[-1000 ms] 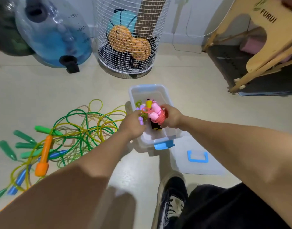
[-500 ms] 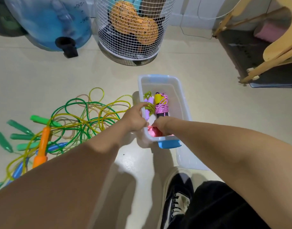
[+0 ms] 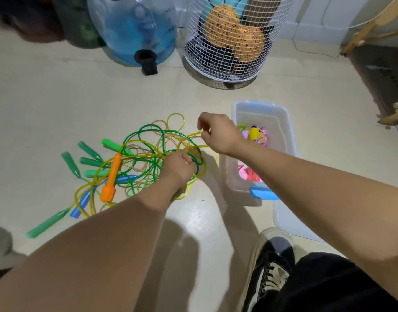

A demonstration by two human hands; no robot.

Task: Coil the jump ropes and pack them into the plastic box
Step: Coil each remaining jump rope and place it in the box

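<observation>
Your right hand (image 3: 218, 134) pinches a yellow rope strand (image 3: 194, 135); your left hand (image 3: 181, 164) curls round cords just below it. The tangled jump ropes (image 3: 148, 158) spread leftward from both, handles farthest out; the plastic box (image 3: 290, 136) sits right.

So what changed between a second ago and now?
Both hands left the plastic box and moved left to the tangled ropes on the floor. The right hand let go of the pink coiled rope, which now lies in the box, and pinches a yellow strand; the left hand grips cords in the tangle. The box, the lid and the loose handles appear unmoved.
</observation>
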